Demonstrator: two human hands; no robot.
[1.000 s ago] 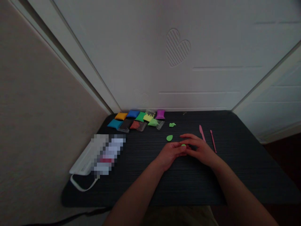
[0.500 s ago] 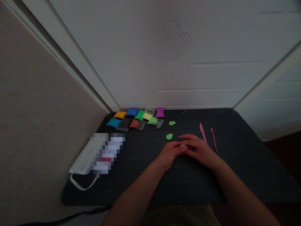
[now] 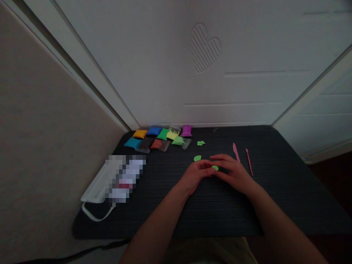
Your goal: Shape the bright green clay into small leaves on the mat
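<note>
Between my fingertips is a small flat piece of light green modelling clay (image 3: 215,168). My left hand (image 3: 196,175) pinches its left edge with thumb and fingers. From the other side my right hand (image 3: 232,171) closes its thumb and fingers on the same piece. Just beyond my left fingers lies a green clay leaf shape (image 3: 197,158), flat on the dark table (image 3: 170,205). Farther back is a ragged green clay scrap (image 3: 200,143). A pink plastic knife (image 3: 235,151) is partly covered by my right hand, with a thin pink modelling stick (image 3: 249,161) to its right.
Several coloured clay packets, including a purple one (image 3: 186,131) and a teal one (image 3: 133,143), lie at the back left. A white face mask (image 3: 99,185) with a blurred patch lies at the left edge. A white panel (image 3: 165,66) rises behind the table.
The green clay piece shows more fully between my fingertips now. My left hand has shifted slightly up, nearer the leaf shape, and the right fingers have moved a little. The view has shifted slightly.
</note>
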